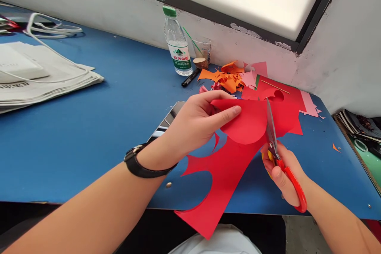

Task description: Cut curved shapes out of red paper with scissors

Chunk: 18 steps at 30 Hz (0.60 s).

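My left hand (205,117) pinches a sheet of red paper (245,121) between thumb and fingers, above the blue table. The part in my grip has a rounded lower edge, and a strip with curved cut-outs hangs below it past the table's front edge. In my right hand (282,170) is a pair of scissors (270,127) with red and yellow handles, fingers through the loops. The blades point away from me and lie at the right side of the rounded red piece. Whether paper sits between the blades is hard to make out.
Orange paper scraps (229,77) and pink scraps lie behind my hands. A water bottle (178,43), a clear cup (204,47) and a black marker (190,78) stand or lie near the wall. A phone (166,121) is under my left wrist. Newspapers (59,75) are at left.
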Each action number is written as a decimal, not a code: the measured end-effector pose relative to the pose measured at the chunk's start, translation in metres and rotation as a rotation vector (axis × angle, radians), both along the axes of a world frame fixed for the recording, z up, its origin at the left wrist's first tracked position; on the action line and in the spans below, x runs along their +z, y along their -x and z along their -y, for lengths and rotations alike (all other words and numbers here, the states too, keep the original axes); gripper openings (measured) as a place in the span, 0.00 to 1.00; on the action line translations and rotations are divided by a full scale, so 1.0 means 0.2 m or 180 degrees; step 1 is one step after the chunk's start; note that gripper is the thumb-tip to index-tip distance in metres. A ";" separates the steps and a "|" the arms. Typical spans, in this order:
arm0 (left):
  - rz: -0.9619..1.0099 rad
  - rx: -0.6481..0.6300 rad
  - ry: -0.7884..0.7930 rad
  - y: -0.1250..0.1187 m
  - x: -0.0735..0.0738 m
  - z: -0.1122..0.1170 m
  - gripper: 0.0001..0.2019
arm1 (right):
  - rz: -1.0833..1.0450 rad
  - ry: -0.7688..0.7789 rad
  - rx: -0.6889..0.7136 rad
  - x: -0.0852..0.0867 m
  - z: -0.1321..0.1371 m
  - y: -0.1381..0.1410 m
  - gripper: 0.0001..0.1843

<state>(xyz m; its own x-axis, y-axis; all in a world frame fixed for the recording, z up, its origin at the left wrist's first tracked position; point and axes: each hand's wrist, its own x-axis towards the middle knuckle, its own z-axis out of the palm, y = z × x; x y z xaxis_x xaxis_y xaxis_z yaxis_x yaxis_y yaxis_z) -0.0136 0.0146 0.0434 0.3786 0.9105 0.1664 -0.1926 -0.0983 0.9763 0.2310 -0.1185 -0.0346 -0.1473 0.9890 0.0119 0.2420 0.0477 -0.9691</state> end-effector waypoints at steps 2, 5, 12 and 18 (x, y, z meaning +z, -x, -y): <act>0.0031 -0.0019 0.0032 0.00 0.01 0.00 0.13 | 0.0016 -0.0024 -0.0006 0.01 0.00 0.00 0.44; 0.0041 -0.0040 0.0042 0.00 0.01 0.01 0.13 | 0.0059 -0.0054 0.0013 0.01 -0.01 0.00 0.43; 0.0022 -0.0082 0.0081 0.00 0.03 0.02 0.12 | 0.0063 -0.0033 0.0029 0.00 0.00 0.00 0.43; -0.0107 -0.0095 -0.0063 0.00 0.04 0.02 0.11 | -0.0012 0.0011 -0.0004 0.00 -0.01 -0.01 0.45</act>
<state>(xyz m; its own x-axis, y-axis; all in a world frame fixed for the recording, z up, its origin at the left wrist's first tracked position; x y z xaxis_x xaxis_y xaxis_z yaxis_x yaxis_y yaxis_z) -0.0131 0.0100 0.0511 0.4113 0.8953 0.1710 -0.1629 -0.1123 0.9802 0.2323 -0.1166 -0.0347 -0.1460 0.9892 0.0091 0.2384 0.0441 -0.9702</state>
